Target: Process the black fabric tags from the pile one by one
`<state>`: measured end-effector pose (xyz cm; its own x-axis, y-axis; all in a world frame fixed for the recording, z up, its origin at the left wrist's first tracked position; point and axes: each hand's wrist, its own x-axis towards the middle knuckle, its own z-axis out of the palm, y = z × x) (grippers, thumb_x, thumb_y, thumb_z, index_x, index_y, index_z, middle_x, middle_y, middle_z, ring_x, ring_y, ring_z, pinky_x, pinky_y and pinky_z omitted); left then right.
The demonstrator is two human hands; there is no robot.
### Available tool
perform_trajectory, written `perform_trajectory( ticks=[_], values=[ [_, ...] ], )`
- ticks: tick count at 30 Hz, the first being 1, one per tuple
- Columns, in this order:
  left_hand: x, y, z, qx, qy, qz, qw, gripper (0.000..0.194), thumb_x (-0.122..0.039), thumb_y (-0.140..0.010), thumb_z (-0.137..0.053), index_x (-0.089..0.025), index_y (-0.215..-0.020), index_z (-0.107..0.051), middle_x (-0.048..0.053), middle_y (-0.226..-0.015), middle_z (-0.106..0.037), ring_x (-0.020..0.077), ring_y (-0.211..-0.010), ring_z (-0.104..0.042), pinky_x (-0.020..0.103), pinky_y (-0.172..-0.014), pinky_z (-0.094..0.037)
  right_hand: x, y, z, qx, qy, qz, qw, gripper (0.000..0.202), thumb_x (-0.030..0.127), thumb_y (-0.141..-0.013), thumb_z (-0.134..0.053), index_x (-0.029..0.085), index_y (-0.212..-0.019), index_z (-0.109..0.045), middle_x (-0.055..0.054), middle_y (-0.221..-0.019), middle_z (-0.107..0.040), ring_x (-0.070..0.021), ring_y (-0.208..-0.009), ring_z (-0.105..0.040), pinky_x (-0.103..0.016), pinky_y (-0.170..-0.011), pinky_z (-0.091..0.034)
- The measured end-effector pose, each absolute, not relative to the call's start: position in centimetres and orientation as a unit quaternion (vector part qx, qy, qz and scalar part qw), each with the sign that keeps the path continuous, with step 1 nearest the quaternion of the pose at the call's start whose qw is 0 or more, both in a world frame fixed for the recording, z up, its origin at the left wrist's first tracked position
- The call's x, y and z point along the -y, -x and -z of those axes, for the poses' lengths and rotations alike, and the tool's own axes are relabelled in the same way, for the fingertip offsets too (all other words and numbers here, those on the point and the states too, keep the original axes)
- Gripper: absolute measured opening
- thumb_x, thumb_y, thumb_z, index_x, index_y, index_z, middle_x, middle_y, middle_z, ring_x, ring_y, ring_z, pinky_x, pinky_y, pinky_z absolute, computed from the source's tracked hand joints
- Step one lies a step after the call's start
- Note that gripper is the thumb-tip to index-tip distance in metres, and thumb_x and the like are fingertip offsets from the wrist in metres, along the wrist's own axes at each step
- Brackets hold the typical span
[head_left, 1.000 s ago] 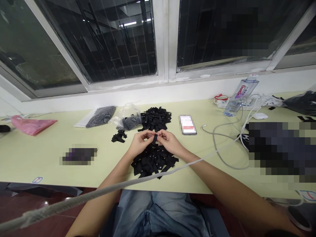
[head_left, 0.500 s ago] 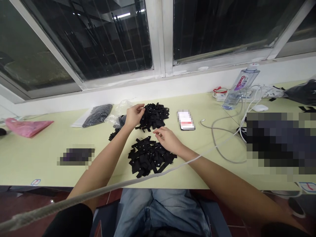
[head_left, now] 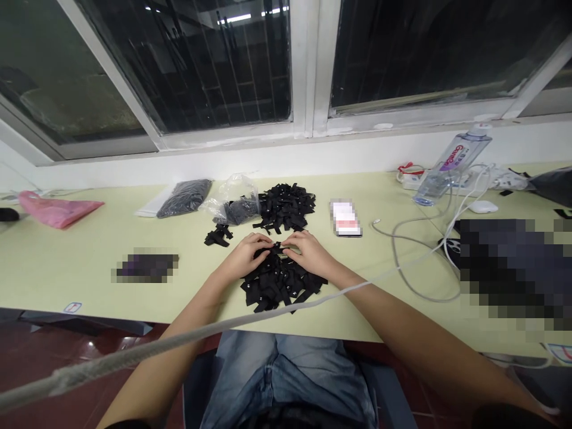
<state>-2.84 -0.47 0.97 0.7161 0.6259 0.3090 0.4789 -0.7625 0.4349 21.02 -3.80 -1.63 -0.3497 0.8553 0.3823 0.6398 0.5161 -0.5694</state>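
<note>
My left hand and my right hand face each other just above the far edge of the near pile of black fabric strips. Between their fingertips is a short black fabric strip, pinched from both sides; a small light mark shows on it. Many strips in the near pile carry similar white marks. Farther back lies a second pile of black strips. A clear plastic bag with dark pieces sits at its left, and a small cluster of strips lies in front of the bag.
A phone with a lit screen lies right of the far pile. A water bottle leans over a power strip, with cables across the right side. A white cord crosses close to the camera. Leftward are a dark-filled bag and pink plastic.
My left hand has come back from the far pile toward me, and both hands have met over the near pile with a strip between them. The view has shifted slightly.
</note>
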Motion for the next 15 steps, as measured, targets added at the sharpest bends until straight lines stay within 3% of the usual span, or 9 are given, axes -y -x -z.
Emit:
perform_trajectory(
  ticks=[6,11,15],
  values=[
    [0.2,2.9,-0.9,-0.344,-0.872,-0.269,0.223,0.02,-0.034,-0.092,-0.06,-0.02,-0.095,-0.074,0.007,-0.095,-0.072,0.0216,-0.094,-0.065,0.036,-0.088,-0.05,4.4,-21.0,1.0,0.806,0.454,-0.181,0.333,0.009,0.025,-0.093,-0.061,0.022,-0.09,-0.07,-0.006,-0.098,-0.068,-0.0219,-0.101,-0.058,-0.038,-0.092,-0.047],
    [0.7,2.2,-2.5,-0.389,-0.8,-0.323,0.322,0.028,-0.045,-0.09,-0.063,-0.019,-0.092,-0.076,0.006,-0.096,-0.073,0.0194,-0.086,-0.065,0.029,-0.074,-0.047,4.8,-20.7,0.3,0.748,0.463,-0.2,0.432,0.019,0.029,-0.095,-0.057,0.024,-0.112,-0.064,-0.007,-0.11,-0.065,-0.0211,-0.104,-0.059,-0.035,-0.089,-0.049],
    [-0.4,-0.6,-3.6,-0.373,-0.789,-0.294,0.39,0.033,-0.047,-0.087,-0.066,-0.016,-0.087,-0.077,0.004,-0.081,-0.072,0.0156,-0.071,-0.06,0.026,-0.065,-0.043,4.9,-20.7,-0.1,0.71,0.462,-0.214,0.486,0.025,0.034,-0.097,-0.054,0.024,-0.119,-0.061,-0.007,-0.114,-0.063,-0.0199,-0.101,-0.061,-0.032,-0.081,-0.051]
  ],
)
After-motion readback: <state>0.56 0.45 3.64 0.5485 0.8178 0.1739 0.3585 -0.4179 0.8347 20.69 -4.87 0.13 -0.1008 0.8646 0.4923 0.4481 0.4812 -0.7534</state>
